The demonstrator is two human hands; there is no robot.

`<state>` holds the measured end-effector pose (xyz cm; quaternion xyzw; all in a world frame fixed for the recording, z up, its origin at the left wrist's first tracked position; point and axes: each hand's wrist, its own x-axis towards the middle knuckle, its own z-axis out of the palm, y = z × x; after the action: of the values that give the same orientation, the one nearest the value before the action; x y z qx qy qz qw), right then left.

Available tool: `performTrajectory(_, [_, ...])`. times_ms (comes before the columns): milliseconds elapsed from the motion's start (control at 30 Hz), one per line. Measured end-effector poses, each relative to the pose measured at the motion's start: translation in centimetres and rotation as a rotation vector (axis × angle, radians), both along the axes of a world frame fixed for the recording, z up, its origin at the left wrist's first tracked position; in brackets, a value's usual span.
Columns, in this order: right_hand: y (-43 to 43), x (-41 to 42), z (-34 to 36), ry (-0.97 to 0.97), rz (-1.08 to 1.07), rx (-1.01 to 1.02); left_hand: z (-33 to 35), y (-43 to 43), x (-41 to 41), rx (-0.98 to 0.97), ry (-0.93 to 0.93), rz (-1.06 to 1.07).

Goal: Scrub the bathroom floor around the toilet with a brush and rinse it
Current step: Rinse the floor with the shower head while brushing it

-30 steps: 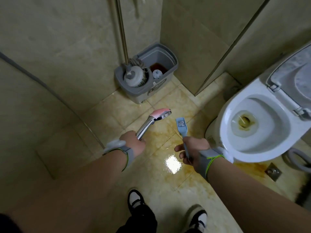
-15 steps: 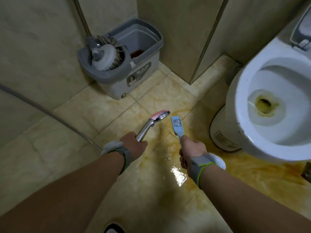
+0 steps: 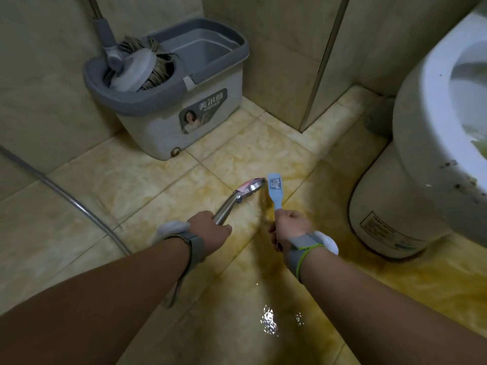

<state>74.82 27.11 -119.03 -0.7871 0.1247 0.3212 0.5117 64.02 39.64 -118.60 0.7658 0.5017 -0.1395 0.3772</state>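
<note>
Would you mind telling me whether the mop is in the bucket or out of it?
In: the mop head rests in the left compartment of the bucket.

blue brush (image 3: 274, 189), grey bucket (image 3: 168, 101), yellow-stained floor (image 3: 126, 180)

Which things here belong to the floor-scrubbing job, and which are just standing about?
Job: brush in the right hand; shower head in the left hand; floor; toilet.
Standing about: mop bucket; mop inside it.

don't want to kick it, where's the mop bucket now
In the head view the mop bucket stands upper left on the floor by the wall, beyond the shower head held by the left hand.
</note>
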Motion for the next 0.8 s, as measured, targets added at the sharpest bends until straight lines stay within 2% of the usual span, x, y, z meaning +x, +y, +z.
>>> performTrajectory(133, [0.9,0.7,-2.6,0.040,0.037,0.000,-1.0,-0.3,0.1,0.062,-0.009,-0.010])
performTrajectory(300, [-1.1,0.1,-5.1,0.048,0.124,-0.149,-2.3,-2.0,0.1,0.084,-0.018,-0.025])
performTrajectory(367, [-2.9,-0.7,-5.0,0.047,0.052,-0.213,-2.9,-3.1,0.4,0.074,-0.044,-0.036])
performTrajectory(500, [-6.9,-2.8,-4.0,0.065,-0.203,-0.212,-4.1,-5.4,1.2,0.092,-0.077,-0.066])
performTrajectory(600, [-8.5,-3.6,-2.3,-0.022,-0.045,-0.369,-4.5,-6.3,1.7,0.090,-0.115,-0.073])
performTrajectory(633, [-8.5,-3.4,-2.1,-0.003,-0.077,-0.426,-4.4,-6.3,1.8,0.082,-0.121,-0.074])
performTrajectory(733, [-7.4,-2.8,-2.6,0.050,-0.252,-0.281,-4.0,-6.1,2.1,0.070,-0.125,-0.058])
performTrajectory(800, [-6.2,-2.1,-2.6,0.010,-0.324,-0.220,-3.7,-5.9,2.1,0.084,-0.118,-0.041])
